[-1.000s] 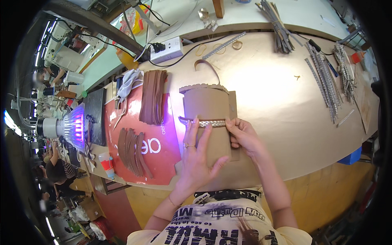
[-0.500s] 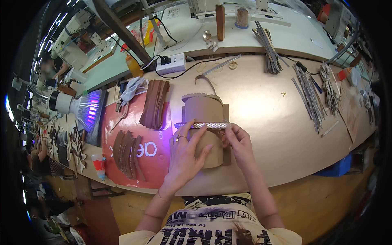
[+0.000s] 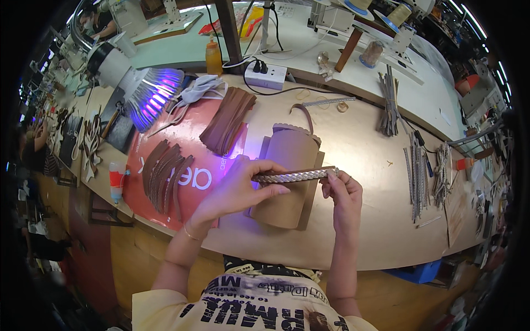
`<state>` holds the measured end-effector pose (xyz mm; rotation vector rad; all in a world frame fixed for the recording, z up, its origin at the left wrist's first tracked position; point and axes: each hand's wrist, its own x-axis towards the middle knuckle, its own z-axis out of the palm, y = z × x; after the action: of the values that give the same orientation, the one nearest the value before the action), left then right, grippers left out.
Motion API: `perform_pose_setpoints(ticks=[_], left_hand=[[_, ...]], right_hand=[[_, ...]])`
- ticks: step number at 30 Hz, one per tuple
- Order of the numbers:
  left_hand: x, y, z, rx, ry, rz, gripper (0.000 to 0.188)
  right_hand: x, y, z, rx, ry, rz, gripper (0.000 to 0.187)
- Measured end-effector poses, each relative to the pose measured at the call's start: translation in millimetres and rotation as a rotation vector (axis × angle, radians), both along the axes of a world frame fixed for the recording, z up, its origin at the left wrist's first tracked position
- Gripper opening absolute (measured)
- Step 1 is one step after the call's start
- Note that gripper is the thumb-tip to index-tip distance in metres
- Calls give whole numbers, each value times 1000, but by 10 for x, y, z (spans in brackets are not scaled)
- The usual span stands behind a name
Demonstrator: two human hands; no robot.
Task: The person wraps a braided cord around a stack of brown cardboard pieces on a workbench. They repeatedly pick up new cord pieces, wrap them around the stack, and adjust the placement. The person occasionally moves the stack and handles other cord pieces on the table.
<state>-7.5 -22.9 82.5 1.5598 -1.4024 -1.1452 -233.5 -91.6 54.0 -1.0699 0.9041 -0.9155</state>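
Note:
A braided silvery strip with a brown edge (image 3: 295,176) stretches between my two hands, slightly tilted and bowed. My left hand (image 3: 234,187) pinches its left end between thumb and fingers. At the other end, the fingertips of my right hand (image 3: 343,190) close on the strip's tip. Beneath the strip is a tan, rounded cylinder-like form (image 3: 284,204) on a flat backing board, its far end scalloped. A thin brown strip (image 3: 303,116) curls up beside that far end. Whether the braided strip touches the form, I cannot tell.
To the left, a red sheet (image 3: 132,190) carries curved brown strips (image 3: 160,176) and a brown strip bundle (image 3: 227,121). A lamp with purple light (image 3: 152,96) hangs close by. Grey strips (image 3: 389,102) and braided bundles (image 3: 418,176) lie right. A power strip (image 3: 265,76) stands behind.
My view has turned, shifting the whole scene. The braided strip lay straight across the form; now it is tilted and bowed. My left hand has turned from flat over the form to pinching the end.

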Motion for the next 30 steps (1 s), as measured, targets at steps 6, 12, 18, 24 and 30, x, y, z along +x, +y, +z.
perform_pose_setpoints(ticks=[6, 12, 18, 24, 30], left_hand=[[238, -142, -40, -110, -377, -222, 34], [205, -183, -11, -305, -715, -134, 46], [-114, 150, -141, -443, -750, 42, 61], [-225, 310, -338, -290, -529, -46, 71], [-155, 193, -374, -251, -465, -130, 72]], right_hand=[[-30, -12, -179, 95, 262, 142, 21], [-21, 78, -351, 123, 276, 124, 20], [-124, 122, -349, 206, 193, 156, 17], [-207, 195, -306, 216, 133, 148, 17], [-194, 177, -273, 253, 79, 118, 13]])
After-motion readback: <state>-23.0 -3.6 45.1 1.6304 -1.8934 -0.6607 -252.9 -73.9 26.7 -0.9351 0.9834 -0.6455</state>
